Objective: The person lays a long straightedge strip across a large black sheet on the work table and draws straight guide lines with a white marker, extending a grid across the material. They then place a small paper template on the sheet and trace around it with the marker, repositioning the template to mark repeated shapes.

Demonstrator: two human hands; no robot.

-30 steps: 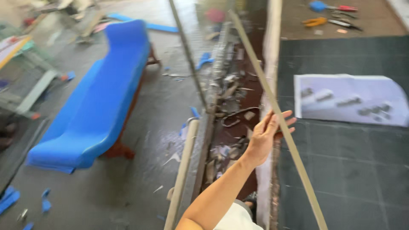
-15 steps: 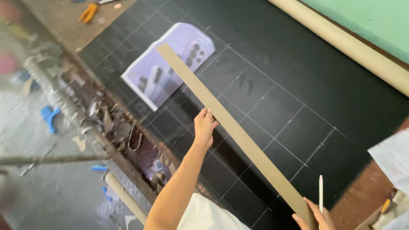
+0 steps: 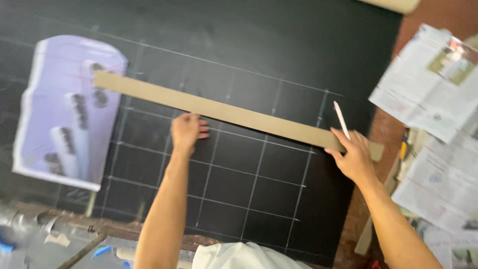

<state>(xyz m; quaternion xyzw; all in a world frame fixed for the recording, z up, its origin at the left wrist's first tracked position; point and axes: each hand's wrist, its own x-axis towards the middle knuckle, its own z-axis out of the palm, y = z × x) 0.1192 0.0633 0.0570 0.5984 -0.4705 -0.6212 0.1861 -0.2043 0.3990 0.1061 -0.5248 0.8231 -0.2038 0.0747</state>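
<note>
While lying flat and slanting across the black sheet (image 3: 239,45), the long tan cardboard strip (image 3: 234,115) is running from upper left down to lower right, its left end overlapping the lilac paper pattern (image 3: 55,129) and its right end reaching just past the sheet's right edge.

Left hand (image 3: 186,130): sitting just below the strip near its middle, fingers (image 3: 201,128) loosely curled against the strip's lower edge and the sheet; whether it is pressing is not clear.

Right hand (image 3: 354,157): resting on the strip near its right end, fingers pinched narrow around a thin white marking pencil (image 3: 341,119), which is pointing up and away over the sheet.

Black sheet: covering most of the surface and bearing a chalked grid of white lines (image 3: 259,174); the strip is crossing several of these at an angle.

Lilac paper pattern: lying flat on the sheet at far left, rounded at the top, printed with dark blurred shapes.

Newspapers (image 3: 433,84): spreading over the brown surface (image 3: 383,129) to the right, well apart from the strip's middle but near its right end.

Near edge, lower left: blurred clutter of grey and blue scraps (image 3: 30,234), too indistinct to identify. A white garment (image 3: 239,256) is showing at bottom centre.
</note>
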